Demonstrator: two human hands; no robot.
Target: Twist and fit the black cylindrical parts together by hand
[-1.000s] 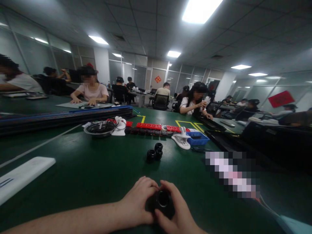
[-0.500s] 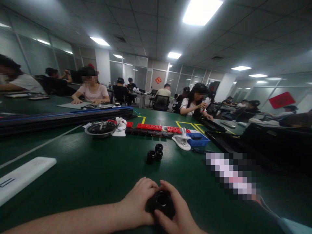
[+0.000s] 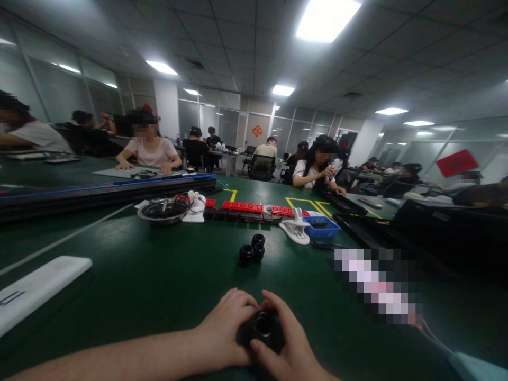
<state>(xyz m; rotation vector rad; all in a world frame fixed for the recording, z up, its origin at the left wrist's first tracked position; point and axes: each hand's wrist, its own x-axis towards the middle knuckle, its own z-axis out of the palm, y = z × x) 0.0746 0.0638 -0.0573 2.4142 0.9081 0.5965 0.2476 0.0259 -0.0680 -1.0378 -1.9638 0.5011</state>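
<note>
Hardly anything's shifted: left hand (image 3: pixel 226 330) & right hand (image 3: pixel 288 349) still grasp small black round plastic fitting (image 3: pixel 262 326) w/ fingers; three similar black fittings (image 3: pixel 251 249) sit beyond it on green worktop (image 3: pixel 138 275).

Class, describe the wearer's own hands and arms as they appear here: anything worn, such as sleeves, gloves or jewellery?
Both hands, the left hand and the right hand, are bare, with no gloves or visible rings. The left forearm is bare too, with no sleeve or watch in view. The right arm lies out of frame.

A metal bowl (image 3: pixel 162 210) of cables sits on the green desk (image 3: pixel 138 275) beside red strips (image 3: pixel 243 206). A blue tray (image 3: pixel 321 226) lies near a white clip (image 3: pixel 296 230). A white slab (image 3: pixel 35 288) lies far left.
</note>
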